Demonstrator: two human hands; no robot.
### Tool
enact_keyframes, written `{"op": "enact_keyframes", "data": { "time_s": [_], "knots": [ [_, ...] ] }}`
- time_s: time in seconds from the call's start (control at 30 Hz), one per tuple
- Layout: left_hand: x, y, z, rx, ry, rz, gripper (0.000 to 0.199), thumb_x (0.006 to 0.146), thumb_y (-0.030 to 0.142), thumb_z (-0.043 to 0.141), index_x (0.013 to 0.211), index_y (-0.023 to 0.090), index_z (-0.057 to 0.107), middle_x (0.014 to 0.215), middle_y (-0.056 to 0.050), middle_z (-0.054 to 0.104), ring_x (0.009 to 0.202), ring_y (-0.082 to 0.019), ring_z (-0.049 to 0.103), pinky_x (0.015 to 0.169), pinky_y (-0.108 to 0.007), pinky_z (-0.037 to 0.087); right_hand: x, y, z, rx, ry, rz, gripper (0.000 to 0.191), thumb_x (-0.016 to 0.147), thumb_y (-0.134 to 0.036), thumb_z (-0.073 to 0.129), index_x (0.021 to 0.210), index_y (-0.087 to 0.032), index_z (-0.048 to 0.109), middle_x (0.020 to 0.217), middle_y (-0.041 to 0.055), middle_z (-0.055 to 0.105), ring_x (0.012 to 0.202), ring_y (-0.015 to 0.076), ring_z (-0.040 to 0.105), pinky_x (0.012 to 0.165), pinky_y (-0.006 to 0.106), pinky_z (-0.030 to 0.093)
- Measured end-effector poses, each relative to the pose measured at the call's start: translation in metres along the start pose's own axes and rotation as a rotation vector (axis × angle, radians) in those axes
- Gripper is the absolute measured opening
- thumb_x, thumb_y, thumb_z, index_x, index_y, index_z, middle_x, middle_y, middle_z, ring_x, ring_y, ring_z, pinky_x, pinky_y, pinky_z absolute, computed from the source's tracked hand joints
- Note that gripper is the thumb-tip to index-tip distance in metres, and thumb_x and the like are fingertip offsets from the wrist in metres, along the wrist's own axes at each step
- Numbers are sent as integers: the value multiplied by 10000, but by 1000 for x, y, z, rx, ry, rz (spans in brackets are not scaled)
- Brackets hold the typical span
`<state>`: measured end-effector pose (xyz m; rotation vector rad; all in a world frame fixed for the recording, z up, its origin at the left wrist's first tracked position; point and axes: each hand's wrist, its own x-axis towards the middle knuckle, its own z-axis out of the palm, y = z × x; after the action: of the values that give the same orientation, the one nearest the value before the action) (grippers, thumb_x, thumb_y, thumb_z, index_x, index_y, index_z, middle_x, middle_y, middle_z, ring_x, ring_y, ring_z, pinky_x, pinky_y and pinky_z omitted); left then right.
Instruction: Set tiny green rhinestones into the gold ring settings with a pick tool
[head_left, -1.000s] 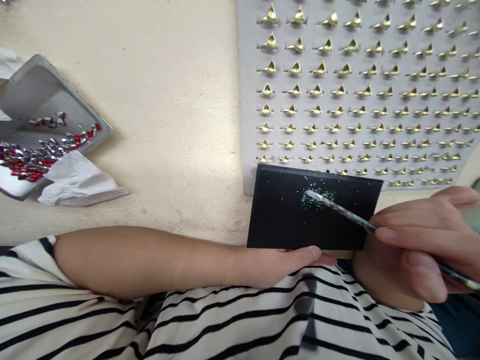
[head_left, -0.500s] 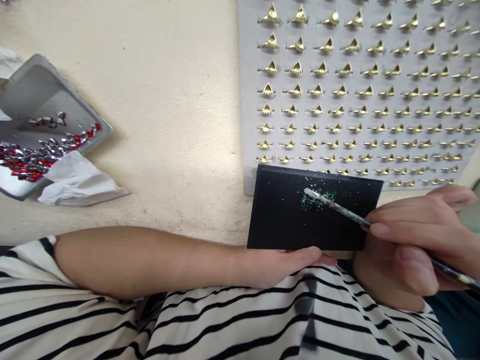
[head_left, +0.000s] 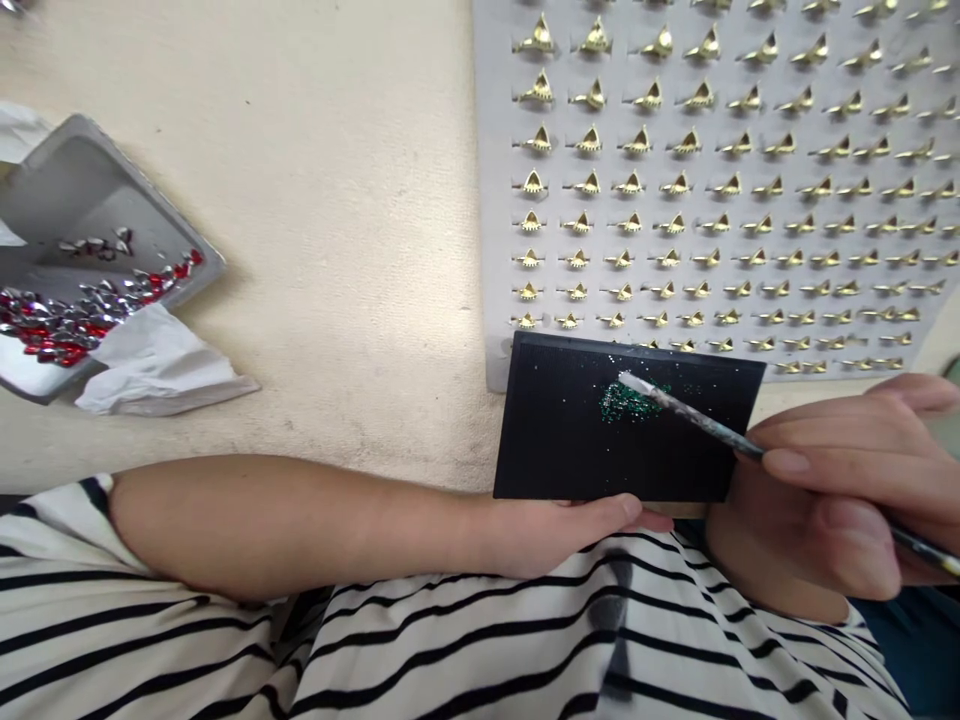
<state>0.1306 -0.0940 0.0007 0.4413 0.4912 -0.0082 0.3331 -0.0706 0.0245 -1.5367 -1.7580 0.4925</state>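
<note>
On a black rectangular board (head_left: 555, 430), tiny green stones (head_left: 626, 402) could scatter if the slim speckled stick (head_left: 697, 420) pinched in the right hand (head_left: 832, 490) slips; the left hand (head_left: 555, 535) lies open.

The right hand (head_left: 832, 490) is pinching a slim speckled pick with a white tip (head_left: 694, 412), holding that tip at the edge of tiny green rhinestones (head_left: 626, 402) on a flat black rectangular pad (head_left: 570, 430), while the left hand (head_left: 559, 535) is lying against the pad's near edge, and the pad is overlapping a grey card (head_left: 495, 200) carrying rows of gold triangular settings (head_left: 637, 185)
</note>
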Motion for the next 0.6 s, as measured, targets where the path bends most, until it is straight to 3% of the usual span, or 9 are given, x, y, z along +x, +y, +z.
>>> {"op": "enact_keyframes", "data": {
  "time_s": [0.1,0.17,0.33,0.5,0.6],
  "knots": [
    [1,-4,-1,2,5,4,586,1053,397,234,1384,46,567,1473,-69,566,1386,-160,488,1244,-244,231,2,-1,5,9,55,-27,196,829,-311,498,832,-277,691,679,-63,676,645,132,630,860,434,357],
    [1,-7,-1,15,2,26,585,1053,410,236,1381,64,575,1473,-65,567,1386,-169,487,1245,-265,237,3,-3,7,-44,24,2,201,841,-307,502,881,-264,694,714,-46,688,691,154,657,780,414,356],
    [1,-9,-2,28,-11,28,592,1052,435,218,1395,100,565,1487,-45,553,1385,-170,487,1244,-294,246,4,-2,12,-54,-17,47,167,823,-293,527,820,-248,687,733,-44,706,698,167,678,705,391,366],
    [1,-9,-3,49,-20,9,578,1057,430,204,1400,138,566,1486,-20,556,1390,-173,479,1258,-323,216,5,6,30,-1,202,-85,196,811,-334,516,730,-230,660,596,-55,637,566,124,607,682,377,284],
    [1,-11,-3,46,-17,23,586,1056,439,209,1399,129,569,1483,-25,558,1392,-170,477,1259,-304,209,5,9,36,-5,222,-86,205,813,-350,509,728,-243,661,586,-64,629,556,118,596,685,377,280]
  ]
}}
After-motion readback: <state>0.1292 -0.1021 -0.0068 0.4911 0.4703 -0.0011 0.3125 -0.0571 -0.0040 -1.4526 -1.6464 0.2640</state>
